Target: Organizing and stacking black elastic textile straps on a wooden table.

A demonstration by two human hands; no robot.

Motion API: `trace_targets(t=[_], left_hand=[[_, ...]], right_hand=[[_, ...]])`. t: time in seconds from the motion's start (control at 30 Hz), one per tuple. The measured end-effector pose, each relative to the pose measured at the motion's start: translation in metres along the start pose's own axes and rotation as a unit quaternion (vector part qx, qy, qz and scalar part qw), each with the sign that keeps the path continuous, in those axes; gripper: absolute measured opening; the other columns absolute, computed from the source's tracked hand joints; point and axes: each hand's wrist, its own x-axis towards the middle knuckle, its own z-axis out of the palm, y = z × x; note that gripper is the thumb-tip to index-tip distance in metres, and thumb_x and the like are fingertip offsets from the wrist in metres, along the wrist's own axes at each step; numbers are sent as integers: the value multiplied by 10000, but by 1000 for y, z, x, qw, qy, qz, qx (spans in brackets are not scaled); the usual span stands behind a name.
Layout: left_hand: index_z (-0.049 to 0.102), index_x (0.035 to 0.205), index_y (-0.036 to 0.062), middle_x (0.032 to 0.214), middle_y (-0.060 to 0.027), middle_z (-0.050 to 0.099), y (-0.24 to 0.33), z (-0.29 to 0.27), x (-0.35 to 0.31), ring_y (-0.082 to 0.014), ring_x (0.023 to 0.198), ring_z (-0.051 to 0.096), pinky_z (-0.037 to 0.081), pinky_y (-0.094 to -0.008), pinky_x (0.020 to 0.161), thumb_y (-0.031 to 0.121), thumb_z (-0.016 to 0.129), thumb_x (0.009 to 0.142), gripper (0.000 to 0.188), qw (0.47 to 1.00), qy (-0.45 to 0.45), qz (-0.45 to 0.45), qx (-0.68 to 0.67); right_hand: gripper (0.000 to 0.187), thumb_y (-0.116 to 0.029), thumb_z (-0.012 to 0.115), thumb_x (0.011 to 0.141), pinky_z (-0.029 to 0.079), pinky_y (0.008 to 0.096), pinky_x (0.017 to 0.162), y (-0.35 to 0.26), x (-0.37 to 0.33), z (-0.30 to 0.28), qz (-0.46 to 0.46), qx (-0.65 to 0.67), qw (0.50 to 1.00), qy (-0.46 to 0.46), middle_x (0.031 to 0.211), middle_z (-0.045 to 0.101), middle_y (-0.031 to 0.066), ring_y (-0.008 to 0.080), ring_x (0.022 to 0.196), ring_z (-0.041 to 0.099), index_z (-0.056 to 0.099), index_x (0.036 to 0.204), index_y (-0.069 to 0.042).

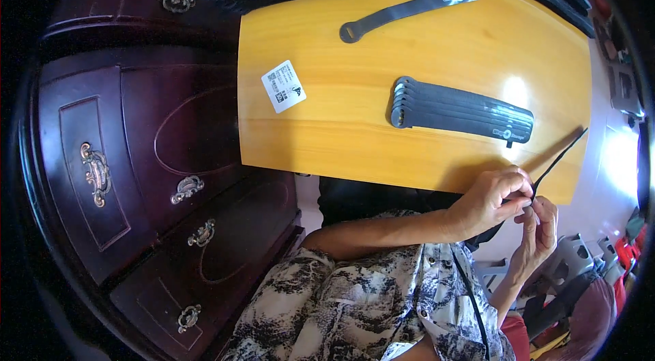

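Your left hand and right hand meet just off the near right corner of the yellow wooden tabletop; both are pinched nearly shut on the lower end of a thin black cord-like strip; the left thumb and forefinger close over it from above, while the right fingertips press it from below, the other right fingers loosely curled. From that pinch the strip runs up and to your right, its long axis slanting away from you over the tabletop's edge; its free end lies further from your hands than any other part; the left hand sits slightly higher and nearer the tabletop, the right slightly lower and nearer your body. Whether the strip carries on below your fingers I cannot tell.

Beyond your hands, well apart from them, a fanned stack of flat dark grey straps with rounded holed ends lies with its long axis left to right; a single strap of the same kind lies further off, tilted; a small white printed card lies near the tabletop's left edge; a dark carved wooden cabinet with brass handles stands at your left.
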Motion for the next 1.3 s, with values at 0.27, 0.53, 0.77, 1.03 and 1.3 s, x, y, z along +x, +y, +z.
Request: trace_targets(t=[0.27,0.53,0.77,1.03,1.3], left_hand=[[577,878,-2,920,-126,612,-7,-3,4,-289,846,634,504,-355,725,4,672,790,129,999,14,26,-37],[547,853,-2,908,-126,586,-8,-1,3,-317,820,614,495,-374,688,20,691,772,166,996,18,64,-54],[516,857,15,897,-124,555,-8,2,1,-328,810,593,479,-394,690,30,692,772,196,998,5,40,-56],[502,872,8,925,-131,546,-12,10,-3,-326,862,584,485,-395,730,17,670,771,197,999,12,36,-8],[507,911,-12,999,-154,556,-15,13,-6,-316,926,588,504,-374,784,-12,646,735,224,996,-2,64,67]], right_hand=[[98,-22,623,883,487,228,599,-16,6,4,30,-25,999,7,1007,602,103,125,762,574,653,955,37],[87,-53,594,905,447,211,603,-15,8,-4,123,41,991,-1,886,611,58,96,696,545,629,914,26],[95,-66,568,920,444,223,586,-12,11,-10,132,60,988,-57,848,581,40,110,690,548,608,928,20],[104,-83,585,914,465,238,566,3,20,-24,150,105,981,-64,887,568,64,123,700,554,600,915,20],[106,-72,627,873,466,243,583,-5,30,-22,117,57,987,-95,866,569,66,130,671,563,594,860,28]])
